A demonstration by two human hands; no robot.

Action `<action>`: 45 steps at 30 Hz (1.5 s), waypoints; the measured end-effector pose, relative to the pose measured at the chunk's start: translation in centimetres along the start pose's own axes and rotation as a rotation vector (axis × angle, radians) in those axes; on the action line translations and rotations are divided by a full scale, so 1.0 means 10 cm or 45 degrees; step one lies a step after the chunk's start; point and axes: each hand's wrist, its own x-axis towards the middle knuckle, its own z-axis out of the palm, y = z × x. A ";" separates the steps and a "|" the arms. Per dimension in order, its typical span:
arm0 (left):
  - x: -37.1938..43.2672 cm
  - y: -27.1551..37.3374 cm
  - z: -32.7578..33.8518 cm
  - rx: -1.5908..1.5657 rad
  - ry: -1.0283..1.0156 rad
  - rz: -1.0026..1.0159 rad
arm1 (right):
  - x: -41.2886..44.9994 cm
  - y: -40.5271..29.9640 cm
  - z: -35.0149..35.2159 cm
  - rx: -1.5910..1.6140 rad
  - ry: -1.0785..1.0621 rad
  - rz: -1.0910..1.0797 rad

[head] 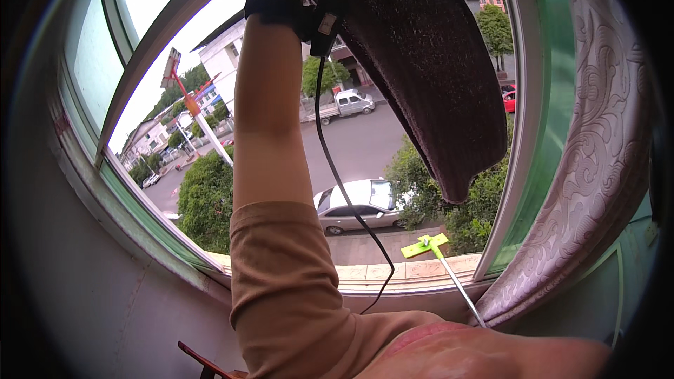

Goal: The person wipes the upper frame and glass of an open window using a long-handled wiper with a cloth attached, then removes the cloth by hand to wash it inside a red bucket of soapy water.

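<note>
My left arm reaches straight up to the top edge, bearing a black wrist strap (279, 9) with a small black device (324, 31) and a cable (337, 179). My left hand is beyond the top edge, out of view. A dark brown pile cloth (421, 58), perhaps a towel, hangs from the top, close beside the wrist; what holds it is hidden. My right hand is out of view too. Before me stands an open window, and a squeegee-type cleaner with a lime-green head (424, 246) and metal pole leans at its sill (410, 272).
A patterned pinkish curtain (574, 195) hangs at the right beside the window frame (518, 116). Green-tinted panes (87, 47) stand at the left. A reddish wooden furniture part (202, 360) shows at the lower left. Outside are a street, shrubs and a parked silver car (358, 210).
</note>
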 end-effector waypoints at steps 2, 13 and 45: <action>-0.29 -0.49 -0.29 -0.015 0.023 -0.099 | 0.18 0.04 -0.04 0.310 -0.413 0.111; -1.53 -2.25 -1.77 -0.300 0.204 -0.531 | 0.62 -0.38 -0.18 0.569 -0.856 -0.021; -3.34 -0.90 -2.29 -1.655 0.310 -1.348 | 1.15 -0.27 -0.21 0.490 -0.812 -0.294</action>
